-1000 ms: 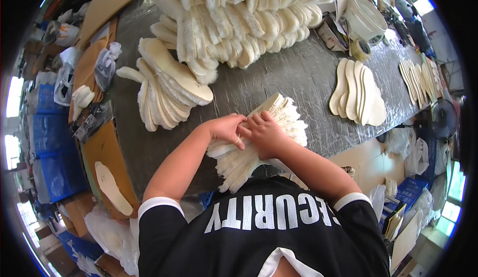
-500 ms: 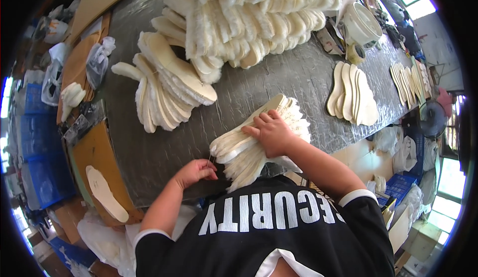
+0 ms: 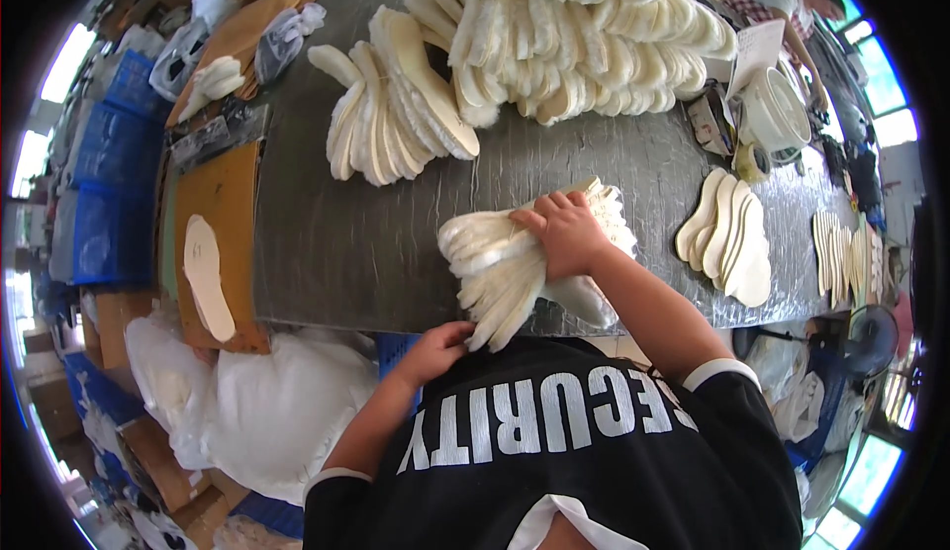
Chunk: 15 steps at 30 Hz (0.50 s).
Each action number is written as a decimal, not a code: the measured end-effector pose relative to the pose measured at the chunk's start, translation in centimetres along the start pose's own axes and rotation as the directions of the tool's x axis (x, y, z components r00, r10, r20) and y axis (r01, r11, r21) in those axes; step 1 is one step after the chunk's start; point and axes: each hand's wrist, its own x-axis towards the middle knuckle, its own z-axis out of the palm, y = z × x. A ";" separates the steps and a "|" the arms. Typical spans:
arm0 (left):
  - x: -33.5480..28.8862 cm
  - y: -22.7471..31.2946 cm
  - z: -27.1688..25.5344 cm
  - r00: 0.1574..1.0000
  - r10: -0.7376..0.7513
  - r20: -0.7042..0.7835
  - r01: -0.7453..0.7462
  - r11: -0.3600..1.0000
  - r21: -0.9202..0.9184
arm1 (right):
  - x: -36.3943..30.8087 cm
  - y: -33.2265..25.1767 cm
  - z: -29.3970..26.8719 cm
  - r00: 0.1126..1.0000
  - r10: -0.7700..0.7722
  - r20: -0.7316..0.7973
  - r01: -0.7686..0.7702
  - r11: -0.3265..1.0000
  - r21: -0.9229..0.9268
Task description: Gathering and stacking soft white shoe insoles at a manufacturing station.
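A thick bundle of cream fleece insoles (image 3: 495,243) lies at the near edge of the dark table, fanned out toward the left. My right hand (image 3: 572,233) is closed over the top of its right part, thumb toward the left and fingers wrapped across. At the bundle's lower left end, my left hand (image 3: 435,352) has its fingers bent together against the near insole tips. Whatever those fingers pinch, if anything, cannot be made out.
A fanned stack of fleece insoles (image 3: 391,105) and a tall pile of them (image 3: 584,55) stand behind. Thin plain insoles (image 3: 727,238) and a white bucket (image 3: 774,115) are on the right. One flat insole (image 3: 206,273) rests on an orange board. Another person (image 3: 792,6) is at the far right.
My left hand has gone from beside the bundle, where a thin thread ran from its fingers, to the near insole tips. My right hand keeps its grip. The whole view has shifted.
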 end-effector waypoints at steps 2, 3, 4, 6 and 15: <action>0.6 -0.7 3.6 1.000 0.004 -0.003 -0.004 0.976 -0.217 | 0.5 0.6 -0.1 0.998 0.044 -0.043 -0.041 0.997 0.061; 0.6 -1.1 4.8 1.000 0.008 0.016 0.000 0.908 -0.418 | 0.9 0.8 -0.1 0.999 0.029 -0.044 -0.027 0.998 0.055; 0.4 -0.5 5.1 0.999 -0.049 0.022 0.054 0.882 -0.468 | 1.0 1.1 -0.1 0.999 0.042 -0.027 -0.041 0.999 0.033; 0.0 -0.4 5.1 0.964 0.241 -0.115 -0.263 0.786 -0.559 | 1.3 1.3 0.0 0.999 0.052 -0.008 -0.052 0.999 0.007; 4.8 -0.4 10.2 0.820 0.547 -0.169 -0.282 0.643 0.712 | 2.6 0.2 -1.1 0.979 0.190 0.066 -0.192 0.981 0.018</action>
